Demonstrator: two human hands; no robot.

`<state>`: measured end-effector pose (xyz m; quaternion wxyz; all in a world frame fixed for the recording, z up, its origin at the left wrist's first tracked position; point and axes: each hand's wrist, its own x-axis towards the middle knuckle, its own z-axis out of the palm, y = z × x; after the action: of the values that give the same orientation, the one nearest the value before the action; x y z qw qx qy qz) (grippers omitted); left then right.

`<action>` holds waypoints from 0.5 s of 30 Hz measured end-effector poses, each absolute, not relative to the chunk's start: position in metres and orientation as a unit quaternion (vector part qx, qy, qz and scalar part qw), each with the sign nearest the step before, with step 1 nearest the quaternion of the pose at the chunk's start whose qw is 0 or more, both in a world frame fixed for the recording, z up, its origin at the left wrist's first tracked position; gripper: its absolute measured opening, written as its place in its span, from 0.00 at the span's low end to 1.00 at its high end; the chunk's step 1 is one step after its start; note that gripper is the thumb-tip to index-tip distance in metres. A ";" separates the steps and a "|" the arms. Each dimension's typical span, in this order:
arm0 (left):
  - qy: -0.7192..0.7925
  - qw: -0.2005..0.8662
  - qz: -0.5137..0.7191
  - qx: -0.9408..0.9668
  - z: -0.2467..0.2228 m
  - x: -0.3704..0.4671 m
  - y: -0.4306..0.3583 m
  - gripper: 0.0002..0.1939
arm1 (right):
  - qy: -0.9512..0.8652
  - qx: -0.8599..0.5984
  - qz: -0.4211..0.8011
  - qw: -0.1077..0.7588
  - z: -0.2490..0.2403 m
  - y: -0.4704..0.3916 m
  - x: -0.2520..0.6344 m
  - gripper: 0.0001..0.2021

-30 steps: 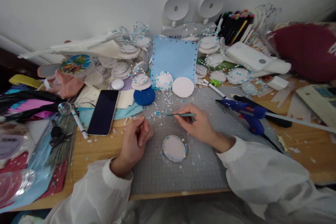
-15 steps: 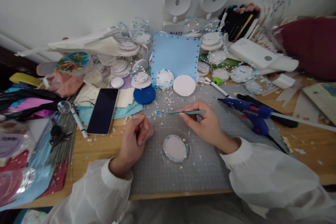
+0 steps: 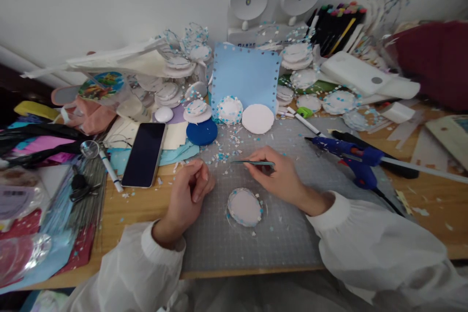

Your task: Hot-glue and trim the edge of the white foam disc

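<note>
Tweezers point(image 3: 262, 163) being pinched by right hand point(image 3: 280, 175) beyond disc point(image 3: 244, 208); left hand point(image 3: 189, 192) being held curled; loose bits point(image 3: 222, 157) possibly being scattered if grip slips.

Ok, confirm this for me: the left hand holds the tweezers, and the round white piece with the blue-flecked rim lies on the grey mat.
Not quite: the right hand holds the tweezers, as the head view shows. The round white piece does lie on the grey mat.
</note>
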<state>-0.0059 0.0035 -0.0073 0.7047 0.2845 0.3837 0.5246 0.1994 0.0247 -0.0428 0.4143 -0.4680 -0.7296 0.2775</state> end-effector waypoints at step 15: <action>0.457 0.622 0.513 0.376 -0.016 -0.004 0.002 0.12 | -0.474 -0.459 0.559 0.502 -0.020 0.014 0.200 0.12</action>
<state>-0.0038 0.0016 -0.0157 0.6217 0.3760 0.4571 0.5131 0.2003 0.0141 -0.0197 0.5015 -0.4591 -0.4744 0.5591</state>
